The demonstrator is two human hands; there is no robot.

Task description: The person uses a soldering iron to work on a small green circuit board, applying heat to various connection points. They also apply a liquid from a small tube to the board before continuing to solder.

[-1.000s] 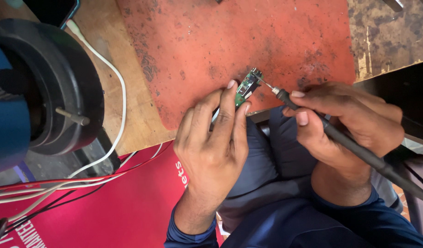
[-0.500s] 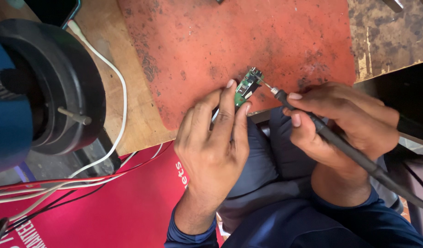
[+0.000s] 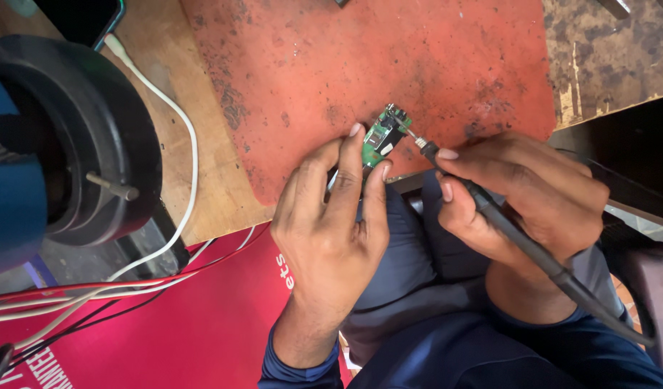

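Note:
My left hand (image 3: 331, 223) pinches a small green circuit board (image 3: 383, 135) between its fingertips, holding it just over the near edge of a worn red mat (image 3: 367, 72). In my right hand (image 3: 518, 194) is a black soldering iron (image 3: 490, 209), gripped like a pen. Its metal tip touches the right side of the board. The iron's black cord (image 3: 598, 306) trails down to the right across my lap.
A large round black and blue machine part (image 3: 65, 144) with a metal pin stands at the left. A white cable (image 3: 180, 122) and red and black wires (image 3: 93, 295) run over a red sheet (image 3: 166, 331). A dark phone (image 3: 83, 18) lies top left on the wooden bench.
Both hands keep almost the same pose. The soldering iron's handle and cord have shifted slightly at the lower right.

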